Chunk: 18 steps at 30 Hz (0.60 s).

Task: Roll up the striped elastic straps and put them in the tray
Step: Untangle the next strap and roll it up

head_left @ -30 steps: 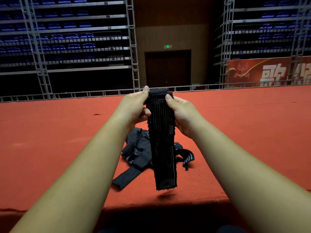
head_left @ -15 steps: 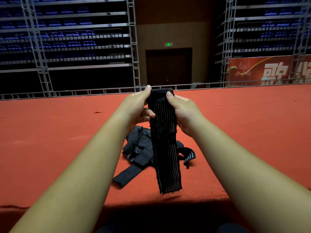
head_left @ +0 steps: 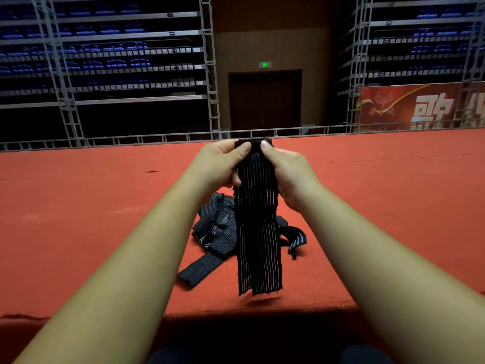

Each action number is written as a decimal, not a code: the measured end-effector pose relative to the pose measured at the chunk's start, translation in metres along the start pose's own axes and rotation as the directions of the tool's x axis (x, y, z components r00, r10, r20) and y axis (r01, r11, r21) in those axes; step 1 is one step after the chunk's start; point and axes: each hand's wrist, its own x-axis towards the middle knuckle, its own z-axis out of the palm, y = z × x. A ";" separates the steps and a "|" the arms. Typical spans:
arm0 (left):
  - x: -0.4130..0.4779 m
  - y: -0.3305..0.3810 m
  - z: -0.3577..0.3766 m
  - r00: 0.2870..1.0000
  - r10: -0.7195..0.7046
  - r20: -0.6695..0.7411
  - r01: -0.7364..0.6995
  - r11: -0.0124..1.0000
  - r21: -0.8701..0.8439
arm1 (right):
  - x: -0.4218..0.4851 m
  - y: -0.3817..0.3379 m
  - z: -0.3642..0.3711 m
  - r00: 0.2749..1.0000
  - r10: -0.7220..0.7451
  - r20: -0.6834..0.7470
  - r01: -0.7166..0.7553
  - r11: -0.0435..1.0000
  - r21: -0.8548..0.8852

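Red carpet point(head_left: 105, 219) w/ strap pile point(head_left: 217, 229)

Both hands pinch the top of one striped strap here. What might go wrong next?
Most of the held strap hangs free below the left hand and right hand, so the roll may start loose or skewed. Its tail dangles near the strap pile and might snag it. No tray is in view.

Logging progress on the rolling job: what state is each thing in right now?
Black white-striped elastic strap: hanging down, unrolled, top end held up.
Left hand: pinching the strap's top.
Right hand: pinching the strap's top.
Heap of dark striped straps on red carpet: loose, tangled.
Dark wooden door: closed.
Green sign: lit.
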 end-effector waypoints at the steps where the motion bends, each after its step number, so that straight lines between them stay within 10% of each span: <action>1: 0.000 -0.002 0.001 1.000 0.006 -0.018 -0.006 1.000 0.002 | -0.001 -0.001 0.000 1.000 0.006 -0.009 -0.007 1.000 -0.016; 7: 0.005 -0.006 0.003 0.997 -0.026 -0.074 0.020 0.997 -0.077 | -0.001 -0.001 0.000 0.984 -0.124 -0.130 0.082 0.954 -0.288; 18: 0.018 -0.026 -0.004 0.998 0.013 -0.060 -0.013 1.000 0.004 | 0.005 0.009 -0.002 0.963 -0.259 -0.072 0.232 0.937 -0.259</action>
